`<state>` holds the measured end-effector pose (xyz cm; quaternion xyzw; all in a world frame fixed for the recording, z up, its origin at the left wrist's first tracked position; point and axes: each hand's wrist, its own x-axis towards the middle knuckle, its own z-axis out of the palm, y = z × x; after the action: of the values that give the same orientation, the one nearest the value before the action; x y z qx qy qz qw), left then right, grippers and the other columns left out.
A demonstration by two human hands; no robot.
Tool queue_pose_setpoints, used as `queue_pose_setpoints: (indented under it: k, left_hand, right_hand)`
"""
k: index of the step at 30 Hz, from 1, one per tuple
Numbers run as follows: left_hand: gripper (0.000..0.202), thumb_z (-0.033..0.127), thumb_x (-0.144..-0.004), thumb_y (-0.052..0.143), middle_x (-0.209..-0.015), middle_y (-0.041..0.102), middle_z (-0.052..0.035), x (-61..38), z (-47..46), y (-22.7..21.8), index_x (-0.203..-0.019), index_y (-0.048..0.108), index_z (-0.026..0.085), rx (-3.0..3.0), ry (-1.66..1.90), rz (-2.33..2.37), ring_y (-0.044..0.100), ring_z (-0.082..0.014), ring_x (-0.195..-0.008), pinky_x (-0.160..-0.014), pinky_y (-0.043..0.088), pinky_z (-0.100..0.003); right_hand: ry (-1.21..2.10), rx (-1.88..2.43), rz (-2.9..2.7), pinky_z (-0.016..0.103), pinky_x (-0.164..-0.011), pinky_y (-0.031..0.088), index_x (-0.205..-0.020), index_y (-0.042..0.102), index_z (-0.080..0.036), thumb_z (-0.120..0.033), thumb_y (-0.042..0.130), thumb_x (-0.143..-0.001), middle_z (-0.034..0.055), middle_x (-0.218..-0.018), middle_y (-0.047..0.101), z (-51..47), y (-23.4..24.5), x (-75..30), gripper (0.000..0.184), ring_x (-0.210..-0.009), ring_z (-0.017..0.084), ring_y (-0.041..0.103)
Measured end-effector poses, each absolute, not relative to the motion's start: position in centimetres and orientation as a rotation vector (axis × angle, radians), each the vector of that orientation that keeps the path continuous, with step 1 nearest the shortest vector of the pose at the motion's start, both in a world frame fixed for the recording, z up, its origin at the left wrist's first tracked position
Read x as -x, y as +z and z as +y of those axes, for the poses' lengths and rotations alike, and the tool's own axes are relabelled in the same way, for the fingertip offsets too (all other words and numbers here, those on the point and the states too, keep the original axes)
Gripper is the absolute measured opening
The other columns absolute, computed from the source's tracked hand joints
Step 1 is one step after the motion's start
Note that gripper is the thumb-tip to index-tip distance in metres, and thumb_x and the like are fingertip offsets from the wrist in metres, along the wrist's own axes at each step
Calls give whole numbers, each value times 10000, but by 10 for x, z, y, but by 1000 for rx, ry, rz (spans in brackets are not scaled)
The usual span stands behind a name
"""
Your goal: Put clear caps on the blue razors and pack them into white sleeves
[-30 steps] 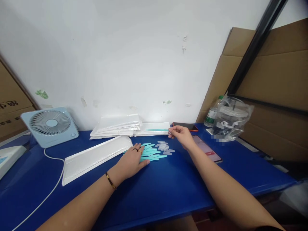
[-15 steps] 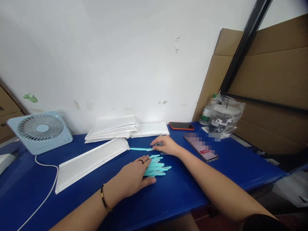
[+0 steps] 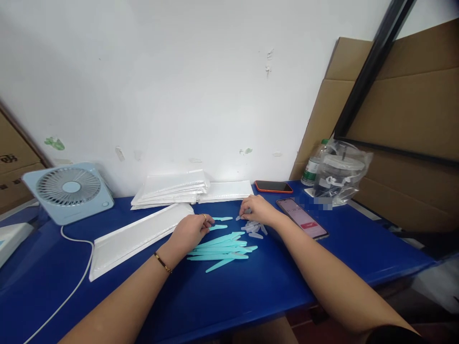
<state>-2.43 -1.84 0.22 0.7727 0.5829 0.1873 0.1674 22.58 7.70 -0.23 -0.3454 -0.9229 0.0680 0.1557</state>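
Several turquoise eyebrow razors [image 3: 222, 248] lie in a loose, fanned pile on the blue tabletop. Beyond them, my left hand [image 3: 190, 233] is closed, thumb and fingers pinched on an eyebrow razor [image 3: 218, 227] whose tip points right. Another razor [image 3: 224, 219] sticks out just past those fingertips; whether it is held or lying there I cannot tell. My right hand [image 3: 258, 209] pinches a small translucent blade cap [image 3: 238, 218]. Below that hand is a heap of similar caps [image 3: 255, 234], right of the razor pile.
A white padded mailer [image 3: 139, 239] lies at the left, with stacked mailers [image 3: 172, 186] against the wall. A blue fan [image 3: 70, 191] with a white cable stands far left. Two phones, one orange-edged [image 3: 273, 186] and one lit [image 3: 303, 219], a bottle [image 3: 311, 167] and a bagged cup [image 3: 339, 174] are at right.
My left hand has come off the razor pile, moving left and back to pinch a razor. The right hand has shifted slightly right, now with a cap in its fingers. The cap heap shows now.
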Motion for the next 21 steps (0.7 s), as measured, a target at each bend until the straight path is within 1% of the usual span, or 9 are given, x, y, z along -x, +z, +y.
queue_pose_setpoints:
  k: [3, 7, 9, 13, 21]
  left_hand:
    - [234, 221, -704, 488, -826, 676, -19, 24, -17, -1, -905, 609, 220, -2131, 620, 1609, 605, -177, -741, -683, 450, -278]
    - [232, 216, -689, 492, -755, 650, 2, 24, -15, -5, -913, 552, 227, -2086, 683, 1590, 585, -159, -663, -625, 432, -262]
    - [230, 224, -690, 499, -750, 646, 5, 24, -14, -6, -916, 535, 233, -2076, 688, 1597, 586, -162, -660, -614, 425, -261]
    - [233, 238, -692, 516, -767, 646, 14, 23, -14, -5, -925, 520, 238, -2059, 678, 1609, 596, -162, -675, -625, 429, -260]
    - [229, 236, -695, 537, -764, 651, 19, 23, -14, -1, -922, 504, 236, -2023, 668, 1615, 609, -158, -685, -641, 442, -258]
  right_hand:
    - [228, 991, -2625, 301, -776, 341, -746, 695, -202, -210, 619, -765, 34, -829, 667, 73, -1, -224, 79, -874, 188, 550]
    - [430, 863, -2620, 277, -755, 372, -759, 689, -191, -243, 594, -786, 28, -838, 654, 69, -2, -221, 112, -839, 166, 558]
    - [450, 831, -2626, 277, -760, 368, -750, 691, -193, -249, 605, -779, 24, -842, 647, 66, -3, -217, 106, -829, 160, 557]
    - [365, 835, -2639, 308, -804, 328, -749, 687, -196, -242, 613, -779, 20, -851, 640, 59, -3, -208, 92, -854, 166, 546]
    - [282, 847, -2644, 311, -790, 302, -745, 680, -188, -223, 612, -784, 27, -851, 636, 57, -2, -203, 86, -877, 176, 530]
